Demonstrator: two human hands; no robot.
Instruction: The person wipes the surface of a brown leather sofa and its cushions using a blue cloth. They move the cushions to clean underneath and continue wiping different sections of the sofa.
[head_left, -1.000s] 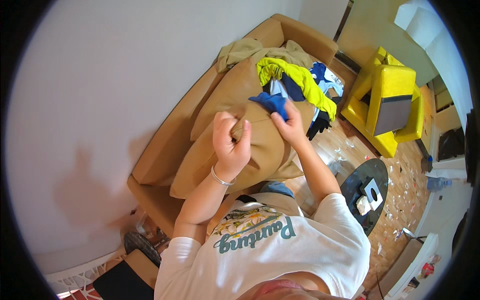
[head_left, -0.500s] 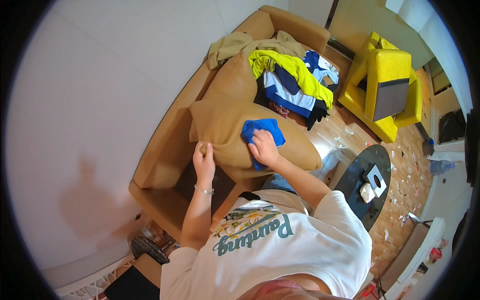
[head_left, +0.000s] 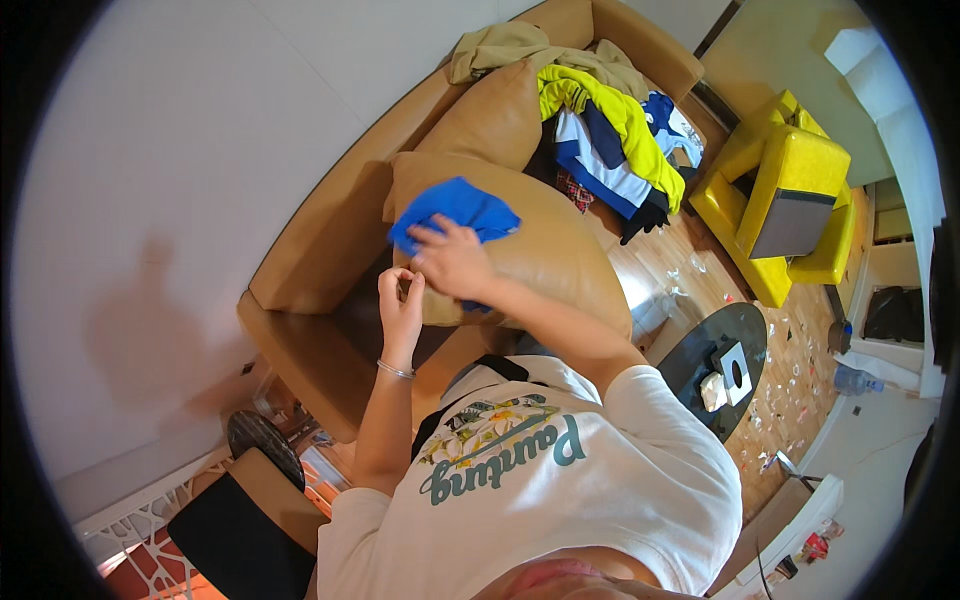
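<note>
A large tan leather cushion (head_left: 565, 250) is tilted up in front of me at the near part of the tan sofa (head_left: 330, 225). My left hand (head_left: 402, 305) pinches its near left corner between thumb and fingers. Bunched blue cloth (head_left: 472, 208) lies against the cushion's upper left face. Over that cloth, my right hand (head_left: 452, 258) presses it to the leather, its fingers slightly blurred. Part of the cloth shows below the right wrist. Behind leans a second tan cushion (head_left: 490, 120).
A heap of clothes, with a yellow-green garment (head_left: 635, 125) on top, lies on the sofa's far end. Yellow armchairs (head_left: 795, 190) are stacked at the far right. A dark oval table (head_left: 690, 345) stands to the right, near scraps littering the wood floor (head_left: 800, 350).
My right hand has slid the blue cloth leftward across the cushion, toward my left hand. My left hand keeps its hold on the corner. The whole view has shifted a little.
</note>
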